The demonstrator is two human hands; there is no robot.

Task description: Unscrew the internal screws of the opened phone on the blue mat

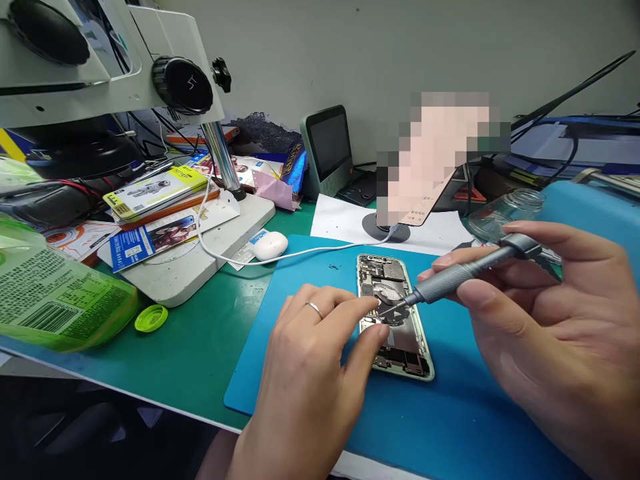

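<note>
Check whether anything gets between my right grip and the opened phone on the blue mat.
Nothing stray is visible: only the screwdriver, held in your right grip, bridges the gap to the phone. At the phone's left side, your left grip reaches over the edge, close to the screwdriver's tip.

Loc: phone-repair wkshp | opened phone (403, 333) on blue mat (460, 407) | s/driver (447, 281) | microscope (125, 83) on grn bench (235, 317)
</note>
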